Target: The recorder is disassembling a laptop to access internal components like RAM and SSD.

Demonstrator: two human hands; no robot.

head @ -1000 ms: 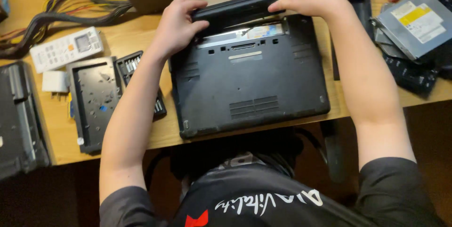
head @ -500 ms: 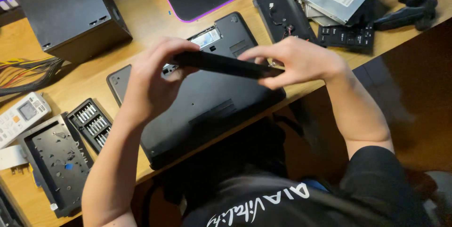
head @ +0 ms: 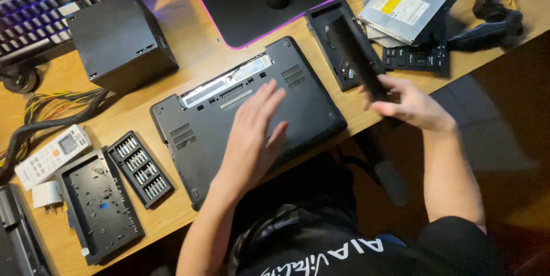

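A black laptop (head: 298, 95) lies bottom up on the wooden desk (head: 189, 52), its battery bay (head: 226, 84) open along the far edge. My left hand (head: 252, 138) rests flat on the laptop's base with fingers spread, holding nothing. My right hand (head: 409, 104) grips a long black battery bar (head: 358, 58) over the desk's right part, above a black plastic cover panel (head: 338, 38).
A black box (head: 117, 38) and keyboard (head: 46, 1) stand at the back left, with cables (head: 51, 110), a white remote (head: 51, 156), a screwdriver bit case (head: 140, 167) and a black tray (head: 100, 210). A mouse pad (head: 240, 1) with mice, an optical drive (head: 407, 10) and a small keyboard (head: 415, 58) lie at the back right.
The battery has come out of the laptop. My right hand has carried it off to the right alone, and my left hand has let go and dropped flat onto the laptop's base.
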